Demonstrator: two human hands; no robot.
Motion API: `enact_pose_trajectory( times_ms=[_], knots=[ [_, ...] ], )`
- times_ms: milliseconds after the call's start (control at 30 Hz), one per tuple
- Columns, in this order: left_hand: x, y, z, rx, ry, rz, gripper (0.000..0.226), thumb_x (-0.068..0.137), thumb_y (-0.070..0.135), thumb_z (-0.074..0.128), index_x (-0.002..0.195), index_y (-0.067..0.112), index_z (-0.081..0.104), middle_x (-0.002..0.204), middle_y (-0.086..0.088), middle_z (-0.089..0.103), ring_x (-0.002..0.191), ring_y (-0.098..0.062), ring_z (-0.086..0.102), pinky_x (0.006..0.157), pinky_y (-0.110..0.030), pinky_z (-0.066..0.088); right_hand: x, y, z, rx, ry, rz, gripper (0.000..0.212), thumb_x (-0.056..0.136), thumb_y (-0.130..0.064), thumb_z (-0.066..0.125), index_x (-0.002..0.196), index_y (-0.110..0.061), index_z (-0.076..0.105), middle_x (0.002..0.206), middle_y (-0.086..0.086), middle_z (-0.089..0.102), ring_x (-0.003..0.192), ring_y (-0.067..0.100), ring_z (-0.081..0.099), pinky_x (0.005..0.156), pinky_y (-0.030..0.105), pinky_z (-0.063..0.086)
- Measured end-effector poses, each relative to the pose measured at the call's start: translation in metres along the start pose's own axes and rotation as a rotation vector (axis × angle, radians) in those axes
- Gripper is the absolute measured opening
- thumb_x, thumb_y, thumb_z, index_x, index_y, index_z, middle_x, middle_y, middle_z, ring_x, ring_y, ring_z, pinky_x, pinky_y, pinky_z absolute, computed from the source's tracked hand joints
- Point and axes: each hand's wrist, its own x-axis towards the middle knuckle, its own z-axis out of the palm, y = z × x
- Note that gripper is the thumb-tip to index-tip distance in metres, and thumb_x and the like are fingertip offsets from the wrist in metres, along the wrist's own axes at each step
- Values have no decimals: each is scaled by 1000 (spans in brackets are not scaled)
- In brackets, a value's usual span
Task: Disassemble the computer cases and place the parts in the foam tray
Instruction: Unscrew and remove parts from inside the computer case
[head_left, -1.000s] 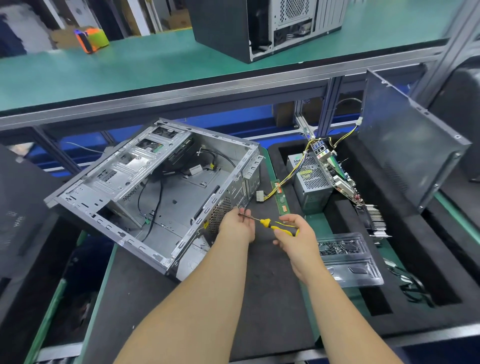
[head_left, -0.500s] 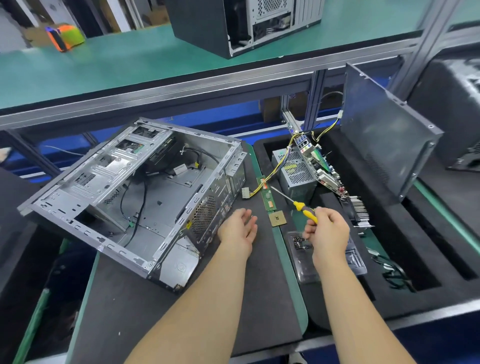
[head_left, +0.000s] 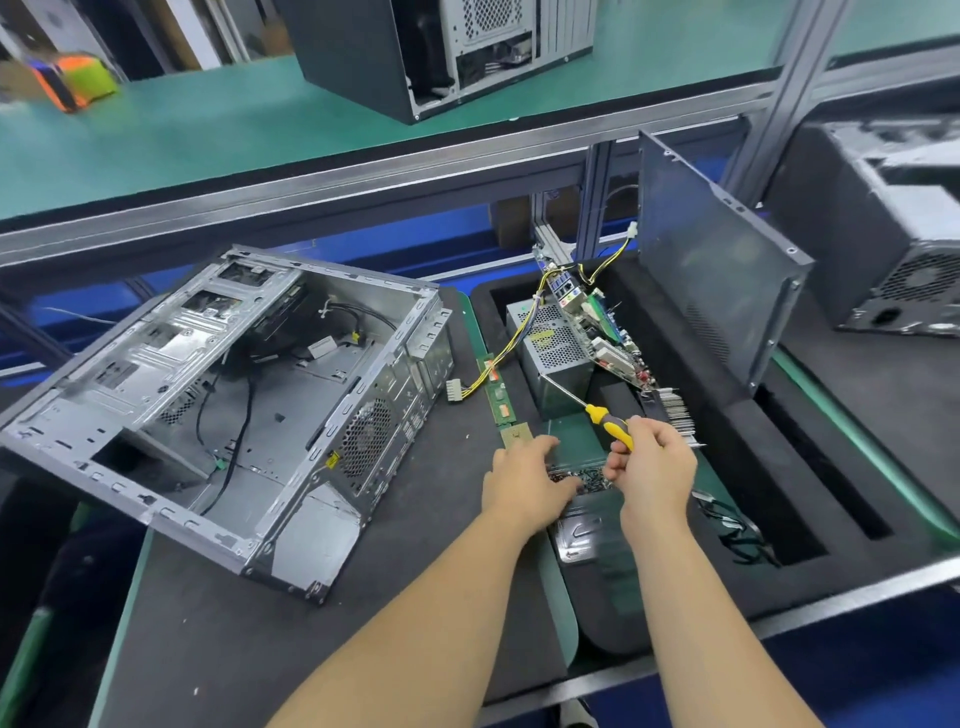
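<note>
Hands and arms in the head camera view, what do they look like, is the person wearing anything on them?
Both forearms are bare as far as the frame shows: no sleeves, gloves, watch or wristband. The left hand and right hand show no rings.

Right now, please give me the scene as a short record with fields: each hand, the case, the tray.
left hand: the left hand reaches over the clear plastic box of screws
right hand: the right hand grips the screwdriver
case: the open computer case lies on its side, left of the hands
tray: the foam tray holds the power supply and the motherboard
</note>
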Motion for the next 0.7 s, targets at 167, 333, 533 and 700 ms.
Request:
enact_pose_trajectory(
  times_ms=[167,333,533,700],
  knots=[
    [-1,5,-56,111,357,173,50,91,28,58,141,27,53,139,0,53,131,-27,42,105,-42,38,-4,7,10,-22,-66,50,14,100,-18,55,95,-9,64,68,10,59,48,15,48,46,29,41],
    [-6,-20,-157,447,605,216,72,84,37,64,150,28,38,147,-1,46,136,-29,38,108,-46,30,-23,21,41,-20,-176,99,15,101,-18,55,93,-8,64,68,9,57,50,15,47,45,29,41],
    [-31,-83,-198,297,83,-149,78,88,54,66,148,20,30,142,-6,55,128,-32,55,103,-47,46,-45,28,76,28,-204,106,14,99,-17,57,94,-6,64,64,9,55,48,16,45,43,27,39],
    [-44,-96,-176,350,171,-53,66,92,16,57,148,21,24,134,-13,57,105,-40,63,86,-51,54,-59,30,95,85,-222,34,13,96,-17,58,93,-6,64,66,10,57,46,16,45,43,28,38]
  ],
)
